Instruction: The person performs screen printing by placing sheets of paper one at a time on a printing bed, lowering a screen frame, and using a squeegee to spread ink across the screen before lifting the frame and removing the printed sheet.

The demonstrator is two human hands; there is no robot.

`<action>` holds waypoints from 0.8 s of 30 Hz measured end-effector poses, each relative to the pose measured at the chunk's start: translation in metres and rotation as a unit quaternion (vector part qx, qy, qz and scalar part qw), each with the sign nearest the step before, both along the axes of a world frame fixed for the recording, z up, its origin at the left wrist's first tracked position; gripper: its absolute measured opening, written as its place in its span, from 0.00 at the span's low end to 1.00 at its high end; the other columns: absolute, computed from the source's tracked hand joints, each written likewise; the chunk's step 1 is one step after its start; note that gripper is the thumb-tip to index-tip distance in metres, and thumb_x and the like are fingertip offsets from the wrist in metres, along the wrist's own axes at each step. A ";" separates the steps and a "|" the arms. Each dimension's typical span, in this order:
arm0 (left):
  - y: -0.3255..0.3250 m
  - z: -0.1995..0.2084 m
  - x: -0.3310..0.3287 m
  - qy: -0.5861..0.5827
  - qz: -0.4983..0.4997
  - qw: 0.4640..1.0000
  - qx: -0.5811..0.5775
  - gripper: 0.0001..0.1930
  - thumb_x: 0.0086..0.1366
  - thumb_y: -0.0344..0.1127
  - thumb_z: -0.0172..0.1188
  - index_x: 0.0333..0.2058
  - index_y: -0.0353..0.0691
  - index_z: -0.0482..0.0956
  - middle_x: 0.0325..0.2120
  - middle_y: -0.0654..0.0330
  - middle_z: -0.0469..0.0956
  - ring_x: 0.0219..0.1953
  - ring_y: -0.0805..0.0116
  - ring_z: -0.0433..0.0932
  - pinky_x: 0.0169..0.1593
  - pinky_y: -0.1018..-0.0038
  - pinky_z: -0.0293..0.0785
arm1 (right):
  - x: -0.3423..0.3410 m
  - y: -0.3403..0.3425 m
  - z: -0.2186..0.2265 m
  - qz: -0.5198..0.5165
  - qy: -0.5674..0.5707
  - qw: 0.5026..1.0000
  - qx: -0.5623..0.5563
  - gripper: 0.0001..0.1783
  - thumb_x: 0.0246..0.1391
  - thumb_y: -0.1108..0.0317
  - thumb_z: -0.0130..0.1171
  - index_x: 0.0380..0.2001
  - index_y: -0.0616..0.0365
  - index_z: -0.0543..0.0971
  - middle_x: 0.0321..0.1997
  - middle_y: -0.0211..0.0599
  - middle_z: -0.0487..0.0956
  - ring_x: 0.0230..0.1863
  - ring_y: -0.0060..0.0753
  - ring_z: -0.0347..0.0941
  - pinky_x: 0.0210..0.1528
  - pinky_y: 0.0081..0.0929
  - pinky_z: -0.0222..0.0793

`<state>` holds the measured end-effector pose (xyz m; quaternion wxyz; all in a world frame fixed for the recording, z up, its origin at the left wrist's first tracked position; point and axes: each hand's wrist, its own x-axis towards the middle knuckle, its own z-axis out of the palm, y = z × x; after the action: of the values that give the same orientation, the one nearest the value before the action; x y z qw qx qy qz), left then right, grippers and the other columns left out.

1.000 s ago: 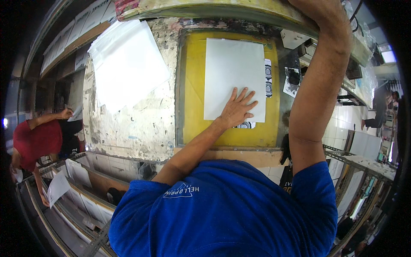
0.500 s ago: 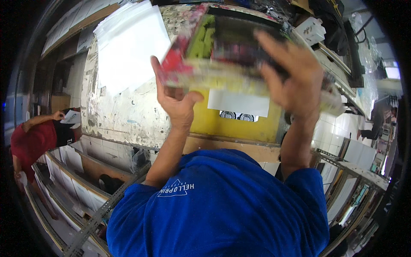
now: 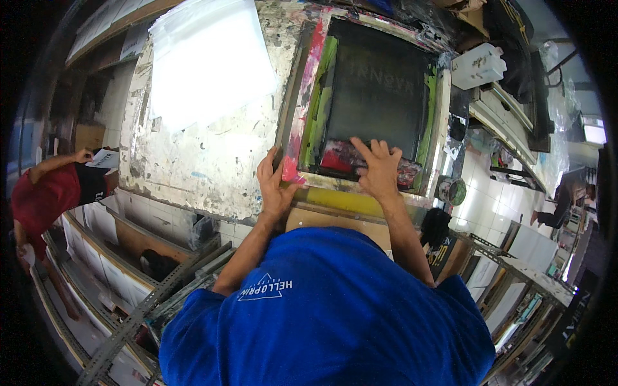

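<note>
A screen-printing frame (image 3: 439, 122), smeared with pink and green ink, lies flat on the table in front of me. Dark ink covers its mesh (image 3: 380, 83), where faint lettering shows. My left hand (image 3: 275, 191) grips the frame's near left corner, fingers along the outer side and thumb at the near edge. Across the near end of the mesh lies an ink-stained squeegee (image 3: 339, 156). My right hand (image 3: 381, 170) is on the squeegee, its fingers over the top; the hand hides the squeegee's middle. A strip of yellow board (image 3: 335, 201) shows under the frame's near edge.
White sheets (image 3: 209, 64) are stacked on the paint-spotted table (image 3: 199, 164) to the left. At the right are a white plastic container (image 3: 479, 66) and a small ink tub (image 3: 452, 190). A person in red (image 3: 45, 196) holding a printed sheet stands at far left.
The frame has come down from a tilted, raised position and now lies flat, covering the white paper and most of the yellow board. My right hand has moved nearer, onto the squeegee.
</note>
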<state>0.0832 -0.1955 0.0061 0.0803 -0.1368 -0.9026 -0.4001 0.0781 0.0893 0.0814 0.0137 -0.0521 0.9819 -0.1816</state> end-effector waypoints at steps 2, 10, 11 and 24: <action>0.001 0.003 0.002 -0.016 0.007 1.000 -0.008 0.43 0.41 0.38 0.79 0.61 0.39 0.76 0.69 0.43 0.61 0.67 0.42 0.61 0.67 0.53 0.59 | -0.022 0.009 -0.014 -0.008 0.047 0.999 -0.008 0.45 0.33 0.71 0.70 0.63 0.44 0.76 0.46 0.38 0.73 0.52 0.42 0.66 0.58 0.49 0.52; -0.004 0.003 0.004 -0.018 -0.003 1.000 -0.002 0.42 0.44 0.42 0.77 0.60 0.35 0.76 0.68 0.40 0.61 0.66 0.40 0.61 0.67 0.51 0.58 | -0.164 0.067 -0.039 0.003 0.169 0.985 0.028 0.45 0.29 0.69 0.65 0.61 0.42 0.77 0.44 0.38 0.75 0.51 0.44 0.68 0.57 0.50 0.54; -0.004 0.004 0.005 -0.023 -0.001 1.000 -0.001 0.42 0.44 0.43 0.77 0.60 0.35 0.76 0.68 0.40 0.61 0.65 0.40 0.61 0.67 0.51 0.58 | -0.183 0.074 -0.041 0.006 0.182 0.983 0.033 0.45 0.29 0.68 0.65 0.61 0.41 0.77 0.44 0.37 0.75 0.52 0.44 0.68 0.57 0.50 0.54; -0.004 0.001 0.009 -0.037 0.010 0.998 0.045 0.43 0.49 0.50 0.77 0.63 0.40 0.74 0.65 0.42 0.66 0.64 0.44 0.63 0.65 0.54 0.60 | -0.351 0.130 -0.023 0.053 0.193 0.980 0.005 0.35 0.44 0.67 0.67 0.60 0.34 0.79 0.48 0.52 0.83 0.52 0.54 0.78 0.54 0.51 0.66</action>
<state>0.0926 -0.1991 0.0075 0.0570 -0.1094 -0.8874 -0.4442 -0.2730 0.2197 0.0587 -0.1662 -0.1378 0.9629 -0.1619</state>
